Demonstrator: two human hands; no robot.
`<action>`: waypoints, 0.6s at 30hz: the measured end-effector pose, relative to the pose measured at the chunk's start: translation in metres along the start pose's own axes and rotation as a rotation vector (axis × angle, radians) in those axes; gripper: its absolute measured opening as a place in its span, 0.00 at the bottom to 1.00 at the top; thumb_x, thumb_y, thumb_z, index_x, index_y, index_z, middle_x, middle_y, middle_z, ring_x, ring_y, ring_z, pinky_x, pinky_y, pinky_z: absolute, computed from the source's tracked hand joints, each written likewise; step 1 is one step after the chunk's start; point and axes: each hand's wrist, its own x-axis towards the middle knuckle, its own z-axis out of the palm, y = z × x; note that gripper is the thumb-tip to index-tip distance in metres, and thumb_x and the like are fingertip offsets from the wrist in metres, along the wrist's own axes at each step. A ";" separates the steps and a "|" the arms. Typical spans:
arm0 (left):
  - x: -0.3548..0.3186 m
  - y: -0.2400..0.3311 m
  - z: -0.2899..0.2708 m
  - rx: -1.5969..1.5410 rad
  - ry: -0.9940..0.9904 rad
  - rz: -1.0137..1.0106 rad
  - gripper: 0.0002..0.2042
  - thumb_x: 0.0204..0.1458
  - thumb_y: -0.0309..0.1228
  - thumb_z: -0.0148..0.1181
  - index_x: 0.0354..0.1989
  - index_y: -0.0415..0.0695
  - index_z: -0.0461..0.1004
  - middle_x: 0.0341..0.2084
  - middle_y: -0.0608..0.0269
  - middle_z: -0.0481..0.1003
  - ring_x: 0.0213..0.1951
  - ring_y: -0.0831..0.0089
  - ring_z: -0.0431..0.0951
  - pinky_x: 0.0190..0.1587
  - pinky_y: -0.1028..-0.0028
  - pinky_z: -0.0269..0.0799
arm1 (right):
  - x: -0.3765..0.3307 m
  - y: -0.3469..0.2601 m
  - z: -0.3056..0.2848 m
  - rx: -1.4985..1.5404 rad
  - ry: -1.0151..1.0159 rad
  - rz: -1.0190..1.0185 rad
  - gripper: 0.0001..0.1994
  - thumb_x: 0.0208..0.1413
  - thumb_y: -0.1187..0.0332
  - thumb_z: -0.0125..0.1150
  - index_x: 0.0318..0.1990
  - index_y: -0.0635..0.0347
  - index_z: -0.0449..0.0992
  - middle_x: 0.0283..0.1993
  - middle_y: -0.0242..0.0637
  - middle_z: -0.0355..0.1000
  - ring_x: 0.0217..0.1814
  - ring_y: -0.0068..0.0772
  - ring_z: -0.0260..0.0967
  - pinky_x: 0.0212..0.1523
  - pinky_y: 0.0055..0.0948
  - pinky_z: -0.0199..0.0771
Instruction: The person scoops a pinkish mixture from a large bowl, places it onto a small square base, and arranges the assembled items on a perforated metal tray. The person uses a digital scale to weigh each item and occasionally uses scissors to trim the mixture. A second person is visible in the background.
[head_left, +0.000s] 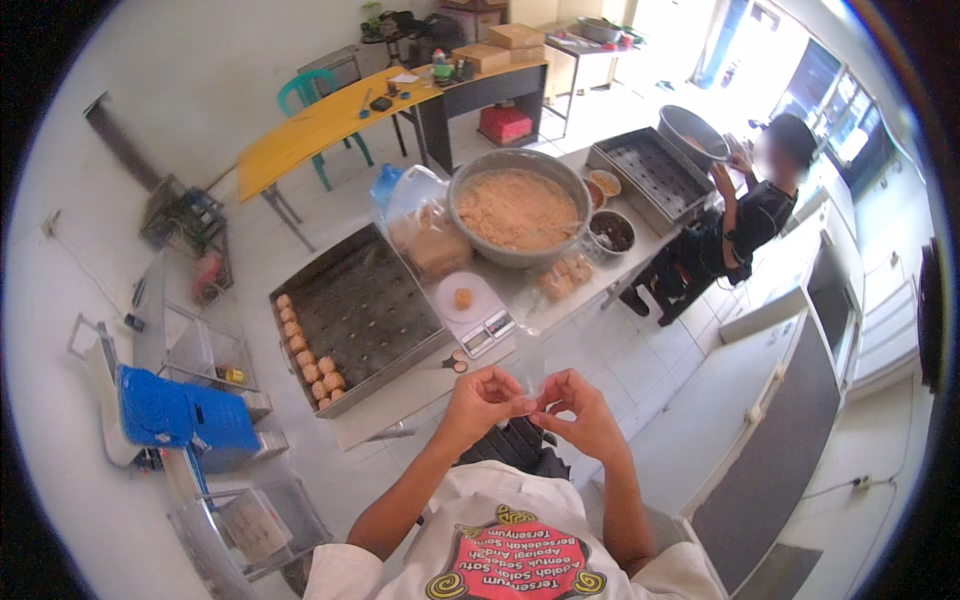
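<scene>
In front of my chest, my left hand (488,398) and my right hand (580,408) are close together, fingertips pinched on a thin clear plastic piece (531,368). It looks like a small bag or film; its exact shape is hard to make out. Just beyond stands a white kitchen scale (488,333) bearing a small orange-brown lump (463,299). Scissors (457,361) lie beside the scale, left of my hands. A clear bag of light brown pieces (565,276) rests past the scale. Farther back, a big grey basin (462,228) holds orange-pink crumbly mixture (518,208).
A dark metal tray (400,372) at left holds several round lumps (300,345) along its left side. Small bowls (611,232) and a second tray (650,170) stand farther right. A person (745,215) sits there with a metal basin (690,132). A white chest freezer (700,430) is at right.
</scene>
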 end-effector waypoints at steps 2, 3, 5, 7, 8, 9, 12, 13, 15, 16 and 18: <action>0.000 -0.001 0.000 0.034 -0.020 0.017 0.17 0.52 0.25 0.79 0.46 0.39 0.77 0.35 0.63 0.83 0.38 0.79 0.84 0.43 0.78 0.81 | -0.006 -0.007 -0.004 0.050 -0.029 -0.007 0.18 0.59 0.75 0.73 0.52 0.61 0.71 0.44 0.32 0.77 0.45 0.22 0.77 0.48 0.26 0.80; 0.002 0.002 0.004 0.050 -0.029 0.029 0.18 0.51 0.24 0.79 0.47 0.39 0.77 0.35 0.62 0.84 0.39 0.79 0.84 0.43 0.79 0.81 | -0.007 -0.007 -0.006 0.148 -0.030 0.028 0.18 0.59 0.75 0.73 0.53 0.61 0.71 0.45 0.31 0.76 0.47 0.22 0.76 0.49 0.26 0.80; 0.001 0.017 0.023 -0.039 -0.012 0.009 0.17 0.50 0.24 0.79 0.44 0.41 0.77 0.34 0.65 0.83 0.36 0.81 0.82 0.41 0.80 0.80 | -0.008 -0.006 -0.008 0.338 -0.034 0.094 0.19 0.60 0.76 0.73 0.54 0.60 0.70 0.48 0.30 0.73 0.50 0.22 0.75 0.50 0.25 0.80; -0.001 0.027 0.036 -0.074 -0.001 -0.014 0.16 0.50 0.24 0.79 0.43 0.41 0.77 0.33 0.66 0.82 0.35 0.83 0.82 0.40 0.81 0.79 | -0.007 0.009 -0.011 0.312 0.034 0.049 0.19 0.60 0.76 0.73 0.54 0.59 0.70 0.47 0.30 0.73 0.49 0.22 0.75 0.49 0.25 0.80; -0.001 0.028 0.037 -0.069 0.002 -0.025 0.16 0.51 0.24 0.79 0.43 0.41 0.76 0.33 0.67 0.81 0.35 0.83 0.81 0.39 0.81 0.79 | -0.006 0.012 -0.012 0.297 0.061 0.028 0.19 0.60 0.75 0.73 0.54 0.59 0.70 0.47 0.29 0.73 0.49 0.22 0.75 0.49 0.25 0.79; -0.001 0.029 0.037 -0.066 0.005 -0.035 0.16 0.51 0.24 0.79 0.43 0.41 0.76 0.33 0.67 0.81 0.35 0.84 0.81 0.39 0.81 0.79 | -0.007 0.012 -0.014 0.319 0.060 0.041 0.19 0.60 0.75 0.73 0.54 0.59 0.70 0.47 0.29 0.73 0.49 0.22 0.75 0.49 0.25 0.79; 0.001 0.012 0.026 0.097 -0.034 0.042 0.16 0.52 0.23 0.77 0.46 0.40 0.77 0.37 0.64 0.83 0.40 0.78 0.84 0.45 0.76 0.81 | -0.008 0.004 -0.017 0.389 0.016 0.085 0.20 0.59 0.76 0.74 0.53 0.59 0.69 0.47 0.29 0.73 0.49 0.21 0.75 0.48 0.25 0.80; 0.002 0.007 0.026 0.128 0.005 0.014 0.16 0.52 0.22 0.77 0.46 0.40 0.76 0.38 0.63 0.83 0.40 0.78 0.84 0.46 0.76 0.81 | -0.009 -0.001 -0.018 0.414 -0.015 0.103 0.20 0.58 0.77 0.74 0.53 0.59 0.69 0.47 0.29 0.73 0.48 0.21 0.75 0.48 0.25 0.80; 0.007 0.008 0.031 0.190 0.076 -0.042 0.17 0.52 0.22 0.77 0.47 0.39 0.76 0.39 0.62 0.83 0.41 0.77 0.84 0.47 0.75 0.81 | -0.009 -0.006 -0.018 0.414 -0.048 0.106 0.21 0.57 0.78 0.74 0.53 0.59 0.69 0.47 0.29 0.73 0.48 0.21 0.75 0.48 0.24 0.80; 0.008 0.010 0.037 0.091 0.077 -0.023 0.16 0.52 0.22 0.77 0.46 0.39 0.76 0.38 0.63 0.82 0.40 0.79 0.83 0.46 0.77 0.80 | -0.009 -0.007 -0.017 0.390 -0.052 0.093 0.21 0.57 0.79 0.74 0.53 0.59 0.69 0.46 0.29 0.73 0.48 0.21 0.75 0.48 0.24 0.80; 0.005 0.021 0.050 -0.104 0.075 0.013 0.16 0.52 0.21 0.77 0.45 0.39 0.76 0.35 0.66 0.80 0.37 0.82 0.81 0.43 0.80 0.79 | -0.008 -0.003 -0.020 0.358 -0.023 0.074 0.21 0.56 0.80 0.74 0.52 0.59 0.68 0.45 0.29 0.74 0.47 0.21 0.76 0.48 0.24 0.80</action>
